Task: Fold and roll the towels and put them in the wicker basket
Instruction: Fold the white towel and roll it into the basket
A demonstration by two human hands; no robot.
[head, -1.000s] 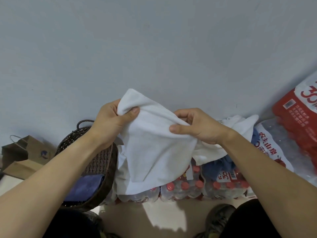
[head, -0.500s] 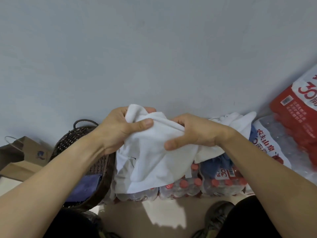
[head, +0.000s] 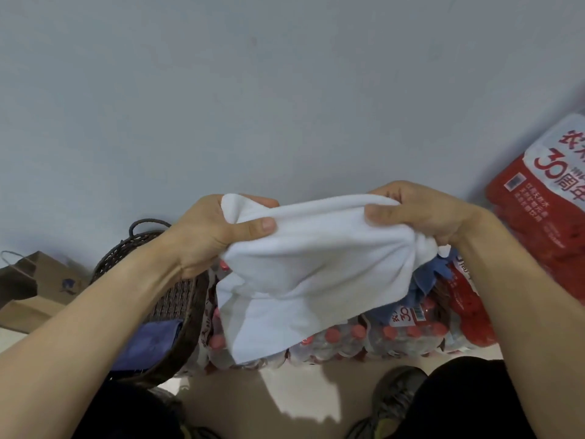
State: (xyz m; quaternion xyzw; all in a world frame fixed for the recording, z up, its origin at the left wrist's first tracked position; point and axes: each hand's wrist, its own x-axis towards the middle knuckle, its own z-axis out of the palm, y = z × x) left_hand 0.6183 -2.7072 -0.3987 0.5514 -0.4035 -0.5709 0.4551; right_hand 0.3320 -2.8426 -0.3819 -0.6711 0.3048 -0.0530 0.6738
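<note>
1. Head view gives us the white towel (head: 304,274) held up in the air between both hands, hanging in front of the packs of water bottles (head: 364,339) that stand on the floor (head: 285,394) against the wall
2. Our left hand (head: 215,236) has thumb and curled fingers pinched on the towel's upper left corner; our right hand (head: 421,213) is bunched round the upper right edge
3. We judge the cloth light, soft and limp: it sags between the grips and will not keep a fold unless laid flat, so corners and the top hem are where to take hold
4. The wicker basket (head: 177,299) sits at the floor's left, with a blue towel (head: 148,343) inside; our left arm hides most of it
5. A blue cloth (head: 427,280) behind the towel is mostly covered, and we cannot tell whether more towels lie there
</note>
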